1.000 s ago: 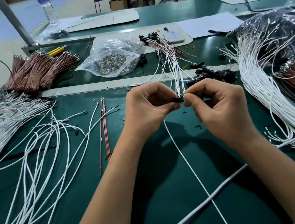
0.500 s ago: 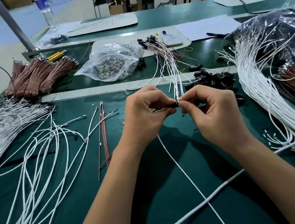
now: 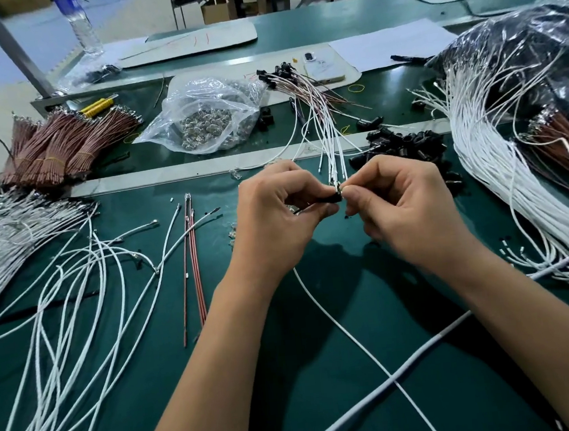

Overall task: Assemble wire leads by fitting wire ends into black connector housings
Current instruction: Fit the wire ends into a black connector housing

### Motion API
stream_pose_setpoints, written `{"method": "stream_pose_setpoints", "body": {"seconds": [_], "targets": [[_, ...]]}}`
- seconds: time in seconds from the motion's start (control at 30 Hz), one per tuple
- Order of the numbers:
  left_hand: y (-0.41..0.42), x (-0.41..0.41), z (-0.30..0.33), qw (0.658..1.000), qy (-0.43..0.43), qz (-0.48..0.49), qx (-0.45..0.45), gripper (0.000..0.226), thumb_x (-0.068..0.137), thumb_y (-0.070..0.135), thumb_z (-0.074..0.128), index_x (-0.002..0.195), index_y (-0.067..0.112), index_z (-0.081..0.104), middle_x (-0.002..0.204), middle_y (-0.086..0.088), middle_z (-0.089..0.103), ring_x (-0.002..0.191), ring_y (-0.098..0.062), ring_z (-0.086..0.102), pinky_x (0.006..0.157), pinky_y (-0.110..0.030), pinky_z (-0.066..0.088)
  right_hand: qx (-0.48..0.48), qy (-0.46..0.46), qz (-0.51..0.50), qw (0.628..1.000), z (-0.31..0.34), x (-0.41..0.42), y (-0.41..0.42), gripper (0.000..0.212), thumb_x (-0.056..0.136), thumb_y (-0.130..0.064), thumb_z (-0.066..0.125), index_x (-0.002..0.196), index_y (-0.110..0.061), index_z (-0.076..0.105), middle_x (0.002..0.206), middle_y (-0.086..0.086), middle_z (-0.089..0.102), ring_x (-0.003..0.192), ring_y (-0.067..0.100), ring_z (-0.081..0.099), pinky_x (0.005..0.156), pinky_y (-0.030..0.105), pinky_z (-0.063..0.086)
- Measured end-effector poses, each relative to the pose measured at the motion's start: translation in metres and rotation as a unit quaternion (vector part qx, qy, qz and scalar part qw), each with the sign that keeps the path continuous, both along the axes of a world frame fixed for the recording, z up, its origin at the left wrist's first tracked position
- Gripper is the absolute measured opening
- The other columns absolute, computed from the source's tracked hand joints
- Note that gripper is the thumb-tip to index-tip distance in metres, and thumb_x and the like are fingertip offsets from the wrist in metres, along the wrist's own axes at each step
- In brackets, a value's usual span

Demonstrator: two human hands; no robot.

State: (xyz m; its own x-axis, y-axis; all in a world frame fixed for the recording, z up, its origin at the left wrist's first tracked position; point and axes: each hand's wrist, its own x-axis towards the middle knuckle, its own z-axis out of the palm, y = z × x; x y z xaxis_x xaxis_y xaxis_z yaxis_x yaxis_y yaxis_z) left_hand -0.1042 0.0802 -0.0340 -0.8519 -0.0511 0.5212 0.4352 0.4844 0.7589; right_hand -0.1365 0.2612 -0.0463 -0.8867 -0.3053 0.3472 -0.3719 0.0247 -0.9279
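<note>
I hold a black housing (image 3: 330, 198) in my left hand (image 3: 277, 223), pinched between thumb and curled forefinger, its open mouth turned right so the other hand can feed it. My right hand (image 3: 410, 211) comes in from that side, thumb and forefinger closed on something small and metallic at the housing's mouth; I take it for a wire end, though the pinch hides most of it. A white wire (image 3: 348, 333) trails from under my left hand toward me across the green mat (image 3: 292, 403), so I judge it is already in the housing and this is a second fitting. Both hands hover above the mat, close together and near my eyes, because the socket is tiny and I need to see the alignment.

The supplies sit where either hand can reach: loose housings (image 3: 404, 143) heaped just beyond my right hand, finished leads (image 3: 315, 109) fanned out behind them, white wires in a mass at left (image 3: 40, 271) and another at right (image 3: 500, 179), brown wires (image 3: 64, 148) bundled at far left, a bag of metal parts (image 3: 209, 118) beyond the rail.

The next push wants a straight line into the socket; a tilt could bend the terminal.
</note>
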Motion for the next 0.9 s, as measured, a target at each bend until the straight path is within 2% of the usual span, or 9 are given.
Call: {"method": "stream_pose_setpoints", "body": {"seconds": [0.07, 0.13, 0.27, 0.3, 0.37, 0.47, 0.6, 0.8, 0.9], "targets": [[-0.0001, -0.0009, -0.0006, 1.000, -0.002, -0.006, 0.004, 0.018, 0.069, 0.000, 0.090, 0.081, 0.007, 0.079, 0.080, -0.005, 0.068, 0.069, -0.012, 0.066, 0.068, -0.021, 0.051, -0.025, -0.029, 0.015, 0.999, -0.0002, -0.0007, 0.0006, 0.010, 0.093, -0.012, 0.070, 0.083, -0.012, 0.069, 0.066, 0.006, 0.068, 0.044, 0.011, 0.047, 0.042, 0.024, 0.039], [0.0001, -0.0016, -0.0021, 1.000, -0.010, -0.016, 0.020, 0.017, 0.071, 0.000, 0.089, 0.083, 0.005, 0.079, 0.081, -0.007, 0.068, 0.070, -0.015, 0.068, 0.067, -0.026, 0.053, -0.008, -0.014, -0.015, 1.000, -0.0020, 0.0002, -0.0015, 0.011, 0.092, -0.015, 0.070, 0.081, -0.015, 0.069, 0.065, 0.003, 0.068, 0.044, 0.009, 0.048, 0.043, 0.023, 0.038], [0.0004, -0.0012, -0.0026, 0.995, -0.043, -0.035, 0.086, 0.015, 0.076, -0.002, 0.085, 0.090, 0.001, 0.078, 0.085, -0.017, 0.072, 0.076, -0.036, 0.071, 0.074, -0.053, 0.059, 0.033, 0.024, -0.065, 0.997, -0.0007, -0.0003, -0.0044, 0.010, 0.094, -0.020, 0.069, 0.084, -0.017, 0.069, 0.066, -0.001, 0.070, 0.048, 0.005, 0.056, 0.048, 0.021, 0.043], [0.0003, -0.0009, -0.0017, 0.992, -0.057, -0.041, 0.104, 0.015, 0.077, -0.003, 0.084, 0.091, 0.001, 0.078, 0.084, -0.019, 0.074, 0.076, -0.036, 0.072, 0.076, -0.052, 0.060, 0.026, 0.016, -0.057, 0.998, -0.0001, -0.0005, -0.0044, 0.011, 0.095, -0.020, 0.069, 0.085, -0.017, 0.069, 0.065, 0.000, 0.069, 0.047, 0.006, 0.054, 0.046, 0.022, 0.042], [-0.0002, -0.0011, -0.0008, 0.983, -0.092, -0.057, 0.148, 0.016, 0.080, -0.003, 0.080, 0.095, 0.002, 0.077, 0.082, -0.020, 0.075, 0.071, -0.026, 0.073, 0.074, -0.039, 0.062, 0.005, -0.003, -0.039, 0.999, 0.0003, -0.0004, -0.0040, 0.013, 0.099, -0.019, 0.068, 0.087, -0.015, 0.070, 0.064, 0.004, 0.067, 0.044, 0.011, 0.047, 0.042, 0.023, 0.039], [-0.0001, -0.0016, -0.0001, 0.974, -0.120, -0.074, 0.177, 0.014, 0.085, -0.003, 0.076, 0.099, -0.001, 0.076, 0.076, -0.019, 0.073, 0.065, -0.016, 0.069, 0.068, -0.025, 0.055, -0.023, -0.013, -0.016, 1.000, 0.0016, 0.0016, -0.0042, 0.014, 0.100, -0.015, 0.067, 0.088, -0.009, 0.069, 0.066, 0.009, 0.069, 0.044, 0.012, 0.046, 0.039, 0.023, 0.037], [0.0014, 0.0000, 0.0009, 0.976, -0.122, -0.083, 0.160, 0.013, 0.087, -0.002, 0.074, 0.099, 0.002, 0.076, 0.083, -0.024, 0.074, 0.073, -0.020, 0.072, 0.075, -0.032, 0.060, -0.037, -0.027, 0.011, 0.999, 0.0034, -0.0004, -0.0002, 0.014, 0.101, -0.005, 0.065, 0.088, 0.000, 0.068, 0.066, 0.010, 0.069, 0.046, 0.014, 0.050, 0.039, 0.023, 0.040], [-0.0016, 0.0000, 0.0008, 0.982, -0.116, -0.085, 0.126, 0.012, 0.085, -0.005, 0.076, 0.098, -0.003, 0.077, 0.077, -0.020, 0.074, 0.066, -0.018, 0.071, 0.065, -0.022, 0.053, -0.006, -0.003, 0.017, 1.000, 0.0033, -0.0001, 0.0024, 0.013, 0.100, -0.006, 0.067, 0.089, 0.001, 0.067, 0.068, 0.013, 0.070, 0.045, 0.020, 0.052, 0.040, 0.029, 0.044], [-0.0028, 0.0005, 0.0004, 0.983, -0.113, -0.086, 0.115, 0.012, 0.085, -0.004, 0.076, 0.097, -0.005, 0.077, 0.076, -0.020, 0.074, 0.064, -0.020, 0.070, 0.064, -0.022, 0.053, 0.026, 0.018, 0.014, 0.999, 0.0031, 0.0013, 0.0017, 0.014, 0.100, -0.008, 0.068, 0.087, -0.001, 0.067, 0.069, 0.011, 0.070, 0.043, 0.025, 0.054, 0.041, 0.033, 0.047]]}}
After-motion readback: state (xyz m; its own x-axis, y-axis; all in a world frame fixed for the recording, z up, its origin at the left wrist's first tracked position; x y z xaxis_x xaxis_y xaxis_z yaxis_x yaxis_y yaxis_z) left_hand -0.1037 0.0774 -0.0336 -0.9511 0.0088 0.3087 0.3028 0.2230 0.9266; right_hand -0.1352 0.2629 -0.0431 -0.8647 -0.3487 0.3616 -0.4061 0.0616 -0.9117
